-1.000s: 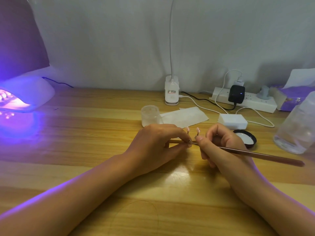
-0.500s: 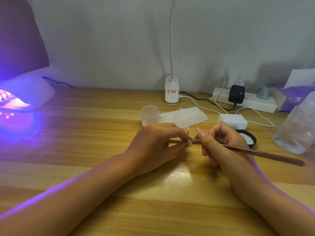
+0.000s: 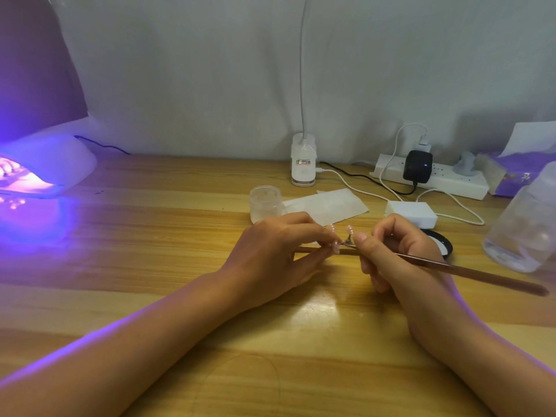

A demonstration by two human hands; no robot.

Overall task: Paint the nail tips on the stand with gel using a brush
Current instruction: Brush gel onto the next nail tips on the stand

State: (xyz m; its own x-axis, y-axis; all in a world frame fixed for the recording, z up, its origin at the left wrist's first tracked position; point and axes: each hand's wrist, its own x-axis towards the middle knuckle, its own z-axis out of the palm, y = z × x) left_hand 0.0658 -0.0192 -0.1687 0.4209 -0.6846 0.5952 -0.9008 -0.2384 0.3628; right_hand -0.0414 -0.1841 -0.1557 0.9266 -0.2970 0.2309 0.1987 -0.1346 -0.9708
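Note:
My left hand point(image 3: 272, 254) rests on the wooden table and pinches a thin wooden stand point(image 3: 304, 250) that lies flat. Two small pink nail tips point(image 3: 349, 229) stick up from the stand between my hands. In my right hand point(image 3: 394, 251) I hold a long brown brush point(image 3: 469, 270) like a pen, its handle running out to the right. The brush's fine end sits at the base of the nail tips, right by my left fingertips. A small frosted gel jar point(image 3: 266, 203) stands open just behind my left hand, and its black lid point(image 3: 440, 243) lies behind my right hand.
A UV nail lamp point(image 3: 45, 167) glows purple at the far left. At the back stand a clip lamp base point(image 3: 303, 162), a power strip point(image 3: 430, 176) with plugs and cables, and a white adapter box point(image 3: 412, 212). White paper point(image 3: 331, 204) lies mid-table. A clear bottle point(image 3: 523, 224) looms at right.
My right hand has shifted slightly left and the brush end has come in against the nail tips. My left hand keeps the stand in the same place.

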